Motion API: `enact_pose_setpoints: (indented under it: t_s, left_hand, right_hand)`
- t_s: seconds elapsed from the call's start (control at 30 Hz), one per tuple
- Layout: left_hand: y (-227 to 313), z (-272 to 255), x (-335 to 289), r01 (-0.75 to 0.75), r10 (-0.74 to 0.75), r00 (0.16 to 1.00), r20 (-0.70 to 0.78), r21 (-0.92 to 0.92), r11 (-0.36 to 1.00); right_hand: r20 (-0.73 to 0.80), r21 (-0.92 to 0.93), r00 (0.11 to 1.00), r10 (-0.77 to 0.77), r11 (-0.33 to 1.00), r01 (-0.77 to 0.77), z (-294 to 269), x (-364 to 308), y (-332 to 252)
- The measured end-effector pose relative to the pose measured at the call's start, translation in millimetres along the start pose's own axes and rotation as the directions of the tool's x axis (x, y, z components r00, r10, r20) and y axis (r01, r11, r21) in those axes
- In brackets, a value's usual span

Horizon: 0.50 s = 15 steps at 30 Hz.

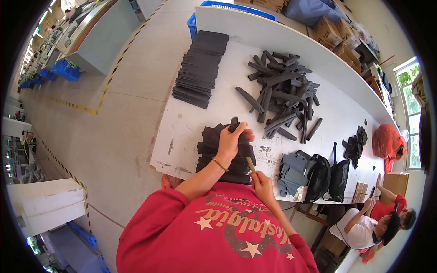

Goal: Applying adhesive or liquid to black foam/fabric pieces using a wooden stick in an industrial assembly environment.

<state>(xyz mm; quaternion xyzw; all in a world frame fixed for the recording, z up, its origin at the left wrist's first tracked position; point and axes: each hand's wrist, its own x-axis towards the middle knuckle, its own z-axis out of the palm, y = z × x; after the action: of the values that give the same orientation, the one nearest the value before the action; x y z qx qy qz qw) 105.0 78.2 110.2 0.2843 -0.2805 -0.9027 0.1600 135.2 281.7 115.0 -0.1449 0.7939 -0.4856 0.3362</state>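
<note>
My left hand, with a bracelet at the wrist, is closed around a black tube-shaped piece whose end pokes out above the fingers. My right hand grips a tan stick, which reaches up to the black material below my left hand. Whether the stick's tip is inside the tube cannot be seen. Under both hands lies a fanned stack of flat black pieces at the table's near edge. Farther off is a heap of black tubes, and left of it a long overlapping row of flat black pieces.
The white table has a raised back panel with a blue basket behind it. To the right lie grey pieces, black bags, black scraps and a red bag. Two people sit at the far right.
</note>
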Motion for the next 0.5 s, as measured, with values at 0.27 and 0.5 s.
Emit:
enact_pose_setpoints:
  t_s: [0.27,0.5]
  left_hand:
    - [9.8,9.3,13.1,-0.077,0.082,0.973,-0.215,0.034,0.996]
    - [30.5,-72.6,58.5,-0.188,0.174,0.915,-0.363,-0.003,0.982]
  right_hand:
    - [0.037,-0.065,0.997,-0.061,0.996,0.063,1.4,-2.8,-0.2]
    - [0.152,-0.177,0.963,-0.221,0.953,0.246,-29.9,-58.6,5.7]
